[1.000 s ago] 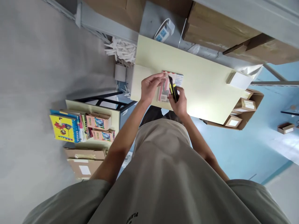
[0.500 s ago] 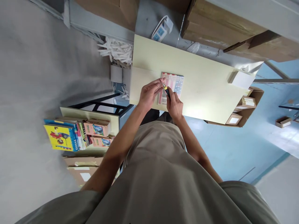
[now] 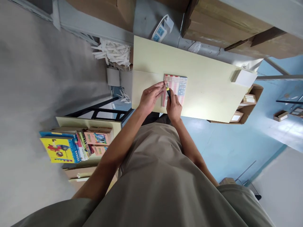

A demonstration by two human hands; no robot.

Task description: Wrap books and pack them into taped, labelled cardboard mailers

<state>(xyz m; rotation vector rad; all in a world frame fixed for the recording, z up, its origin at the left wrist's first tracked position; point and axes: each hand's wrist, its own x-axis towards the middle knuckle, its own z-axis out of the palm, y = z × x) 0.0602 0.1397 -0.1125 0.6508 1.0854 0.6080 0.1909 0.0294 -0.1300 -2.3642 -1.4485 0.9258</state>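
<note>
A flat book (image 3: 181, 85) with a red, white and blue striped cover lies on the pale yellow tabletop (image 3: 208, 91), near its front edge. My right hand (image 3: 174, 107) is closed around a craft knife (image 3: 168, 91) with a black handle, a yellow collar and a short metal tip. The tip points up and left over the book's left part. From the left, my left hand (image 3: 149, 97) reaches over the book's left edge with its fingers stretched out. Its fingertips are at the knife's tip; whether they touch it or pinch something small cannot be made out.
A power strip (image 3: 159, 33) and cardboard boxes (image 3: 220, 23) lie beyond the table. A white box (image 3: 244, 78) stands at the right end, with an open carton (image 3: 248, 105) below. White strips (image 3: 117, 53) are heaped left. Stacked books (image 3: 59, 149) sit on a lower-left stand.
The whole view has shifted slightly. My right hand and the knife have moved a little left relative to the book. My left hand stays by the knife's tip.
</note>
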